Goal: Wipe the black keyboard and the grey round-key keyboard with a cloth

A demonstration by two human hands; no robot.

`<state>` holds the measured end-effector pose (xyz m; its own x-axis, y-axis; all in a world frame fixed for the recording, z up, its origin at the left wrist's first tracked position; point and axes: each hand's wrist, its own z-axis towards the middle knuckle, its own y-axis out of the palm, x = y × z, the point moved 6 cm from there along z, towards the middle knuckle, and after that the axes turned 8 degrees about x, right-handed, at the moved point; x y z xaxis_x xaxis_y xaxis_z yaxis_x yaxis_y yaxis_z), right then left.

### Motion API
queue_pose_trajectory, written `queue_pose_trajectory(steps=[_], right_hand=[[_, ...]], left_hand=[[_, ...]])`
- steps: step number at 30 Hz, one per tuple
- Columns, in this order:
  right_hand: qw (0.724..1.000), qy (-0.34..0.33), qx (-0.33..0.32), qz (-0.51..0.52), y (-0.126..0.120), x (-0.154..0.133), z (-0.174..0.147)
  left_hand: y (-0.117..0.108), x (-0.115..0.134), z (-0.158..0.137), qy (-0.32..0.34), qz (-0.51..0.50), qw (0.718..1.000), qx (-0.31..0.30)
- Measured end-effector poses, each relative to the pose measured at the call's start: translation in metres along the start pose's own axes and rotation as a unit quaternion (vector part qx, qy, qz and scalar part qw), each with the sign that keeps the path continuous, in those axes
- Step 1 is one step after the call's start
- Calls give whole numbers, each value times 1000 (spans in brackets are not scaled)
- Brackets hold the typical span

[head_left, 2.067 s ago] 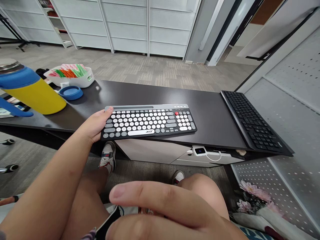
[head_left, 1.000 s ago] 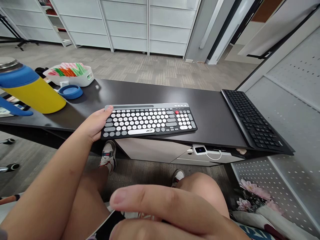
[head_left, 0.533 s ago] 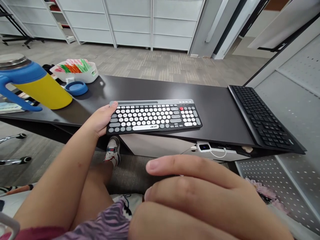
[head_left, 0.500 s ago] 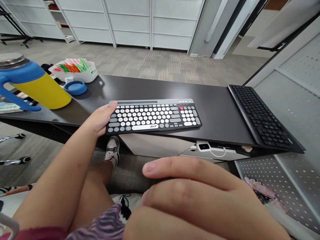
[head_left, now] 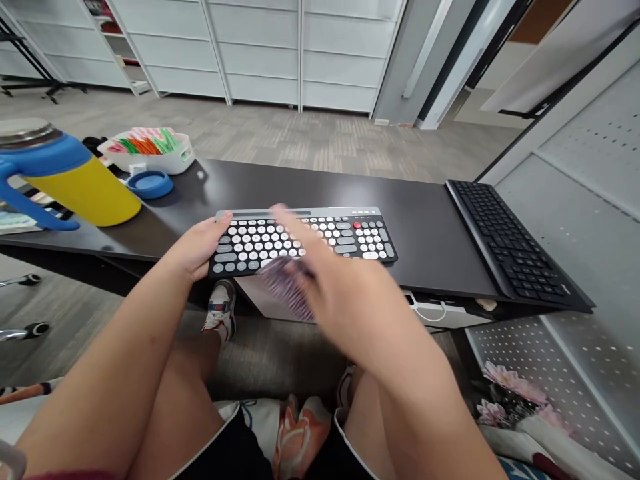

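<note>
Plainly, the left hand (head_left: 199, 244) has one round-keyed keyboard (head_left: 255, 241) in its grip, the right hand (head_left: 350, 293) one striped cloth (head_left: 284, 285).

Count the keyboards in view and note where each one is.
2. The white-keyed keyboard is at the desk's near edge, its left end in the left hand, partly covered by the right hand; the black keyboard lies at the right end.
</note>
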<state>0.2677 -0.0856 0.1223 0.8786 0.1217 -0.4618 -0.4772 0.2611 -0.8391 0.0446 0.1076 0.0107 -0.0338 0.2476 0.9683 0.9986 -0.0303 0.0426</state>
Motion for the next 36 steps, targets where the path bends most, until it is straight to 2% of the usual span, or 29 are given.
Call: queue_pose_trajectory(steps=[2, 4, 6, 8, 11, 15, 19, 24, 36], right_hand=[[990, 97, 80, -68, -13, 39, 24], [949, 225, 170, -141, -28, 87, 26], [905, 305, 227, -189, -38, 130, 19], [879, 353, 242, -213, -42, 164, 14], [881, 377, 179, -225, -29, 192, 16], [907, 349, 92, -217, 4, 191, 29], [919, 323, 69, -215, 25, 173, 36], [918, 319, 58, -229, 29, 163, 37], [926, 297, 42, -227, 31, 169, 37]], left_hand=[[0, -3, 1, -15, -5, 1000, -15], [0, -4, 1, -27, -15, 999, -29], [1, -3, -1, -29, -25, 999, -38], [2, -2, -2, -32, -29, 998, -40], [2, -2, -3, -36, -29, 998, -36], [0, -2, -1, -35, -29, 998, -35], [0, -3, -2, -33, -32, 998, -35], [0, -2, -4, -31, -34, 998, -30], [-1, -4, -2, -44, -36, 998, -33]])
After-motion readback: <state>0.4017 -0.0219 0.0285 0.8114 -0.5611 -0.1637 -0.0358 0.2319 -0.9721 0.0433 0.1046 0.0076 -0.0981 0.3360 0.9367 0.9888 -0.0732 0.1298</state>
